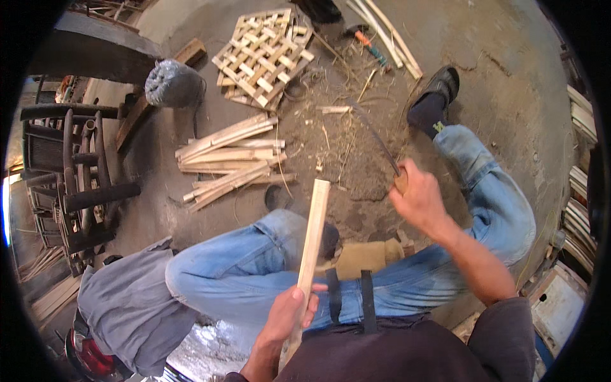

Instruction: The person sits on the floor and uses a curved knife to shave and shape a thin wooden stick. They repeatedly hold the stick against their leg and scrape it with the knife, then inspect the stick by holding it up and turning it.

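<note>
My left hand (pixel 287 314) is closed round the lower part of a pale bamboo strip (pixel 312 232), which stands up at a slight tilt in front of my body. In my right hand (pixel 418 198) is the wooden handle of a knife (pixel 380 141) with a long, thin, dark blade. The blade points away and to the left, apart from the strip. On the floor ahead, to the left of the blade, lies a loose pile of split bamboo pieces (pixel 232 155). My legs, in blue jeans, are spread on both sides, with a tan pad (pixel 363 258) between them.
Woven bamboo lattice panels (pixel 264 57) are stacked at the far middle. Long strips (pixel 388 35) and an orange-and-green handled tool (pixel 371 48) lie far right of them. A dark chair (pixel 79 165) and a grey plastic-wrapped roll (pixel 173 83) are at left. Shavings litter the floor.
</note>
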Demonstrator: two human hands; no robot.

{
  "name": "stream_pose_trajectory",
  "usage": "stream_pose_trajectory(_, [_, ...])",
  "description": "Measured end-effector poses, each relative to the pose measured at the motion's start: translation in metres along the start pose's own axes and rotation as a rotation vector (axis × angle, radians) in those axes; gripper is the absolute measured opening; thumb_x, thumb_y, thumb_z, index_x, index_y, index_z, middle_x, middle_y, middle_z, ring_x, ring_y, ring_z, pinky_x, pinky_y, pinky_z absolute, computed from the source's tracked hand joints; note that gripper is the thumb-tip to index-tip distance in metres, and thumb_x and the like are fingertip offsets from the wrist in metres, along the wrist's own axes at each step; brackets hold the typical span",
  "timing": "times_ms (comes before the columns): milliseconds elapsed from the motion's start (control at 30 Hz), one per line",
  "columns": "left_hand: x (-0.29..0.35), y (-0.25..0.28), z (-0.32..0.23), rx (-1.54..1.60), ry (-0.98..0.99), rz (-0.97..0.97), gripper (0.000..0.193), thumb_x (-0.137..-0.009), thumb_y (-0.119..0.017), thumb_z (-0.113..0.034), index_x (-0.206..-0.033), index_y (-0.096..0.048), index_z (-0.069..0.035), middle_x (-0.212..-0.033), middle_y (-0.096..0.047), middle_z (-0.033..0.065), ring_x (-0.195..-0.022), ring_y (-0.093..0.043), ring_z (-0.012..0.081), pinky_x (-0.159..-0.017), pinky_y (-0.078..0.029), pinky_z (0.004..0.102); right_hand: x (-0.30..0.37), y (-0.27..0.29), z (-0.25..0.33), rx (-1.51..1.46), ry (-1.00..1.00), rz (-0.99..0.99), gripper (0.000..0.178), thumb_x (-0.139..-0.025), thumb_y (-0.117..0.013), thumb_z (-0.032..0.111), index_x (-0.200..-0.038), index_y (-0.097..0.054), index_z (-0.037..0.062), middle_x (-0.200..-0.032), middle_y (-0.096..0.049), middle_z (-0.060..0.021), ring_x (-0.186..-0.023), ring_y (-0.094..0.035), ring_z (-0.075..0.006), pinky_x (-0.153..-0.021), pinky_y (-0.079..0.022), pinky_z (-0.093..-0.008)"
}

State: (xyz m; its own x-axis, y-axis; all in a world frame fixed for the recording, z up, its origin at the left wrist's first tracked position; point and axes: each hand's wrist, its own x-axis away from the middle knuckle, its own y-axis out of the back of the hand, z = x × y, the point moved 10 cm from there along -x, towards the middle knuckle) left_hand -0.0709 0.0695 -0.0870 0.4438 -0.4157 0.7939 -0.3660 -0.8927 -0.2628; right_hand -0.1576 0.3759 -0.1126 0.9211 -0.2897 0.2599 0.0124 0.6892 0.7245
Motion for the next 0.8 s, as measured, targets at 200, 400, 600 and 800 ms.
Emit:
stream_pose_trajectory(200, [-0.098, 0.007, -0.085, -0.029, -0.422, -0.319, 0.040, -0.103, -0.043, -0.037, -0.122, -0.056, -0.004, -0.072, -0.051, -0.0021, -0.056, -0.049, 0.0060, -0.049, -0.042, 0.0221, 0.119, -0.114, 0.026, -0.837, -0.378, 0.540, 0.050, -0.081, -0.076, 0.038, -0.107, -0.059, -0.0016, -0.094, -0.068, -0.0108, -0.085, -0.066, -0.0197, -0.084, -0.051, -0.0358])
stream_pose_trajectory(400, [-0.190, -0.018, -0.144, -0.042, -0.624, -0.398, 0.036, -0.103, -0.042, -0.033, -0.125, -0.056, -0.008, -0.093, -0.062, 0.0022, -0.076, -0.057, 0.0085, -0.063, -0.046, 0.0234, 0.077, -0.105, 0.001, -0.857, -0.405, 0.169, 0.042, -0.076, -0.079, 0.021, -0.103, -0.057, -0.0010, -0.087, -0.069, -0.0120, -0.081, -0.066, -0.0182, -0.077, -0.053, -0.0328])
stream_pose_trajectory(600, [-0.196, 0.042, -0.103, -0.074, -0.465, -0.512, 0.032, -0.100, -0.049, -0.027, -0.122, -0.059, -0.006, -0.106, -0.066, 0.0053, -0.099, -0.060, 0.0143, -0.080, -0.049, 0.0319, -0.132, 0.013, -0.052, 0.001, -0.234, -0.068, 0.042, -0.070, -0.081, 0.023, -0.103, -0.065, 0.0018, -0.108, -0.066, -0.0163, -0.095, -0.066, -0.0287, -0.083, -0.053, -0.0405])
stream_pose_trajectory(800, [-0.243, 0.014, -0.093, -0.367, -0.659, -0.530, 0.026, -0.096, -0.055, -0.024, -0.110, -0.064, -0.004, -0.102, -0.068, 0.0126, -0.096, -0.065, 0.0215, -0.085, -0.050, 0.0341, -0.285, 0.150, -0.183, 0.489, -0.065, -0.405, 0.052, -0.073, -0.077, 0.035, -0.111, -0.064, 0.0017, -0.106, -0.068, -0.0191, -0.100, -0.065, -0.0351, -0.087, -0.051, -0.0437])
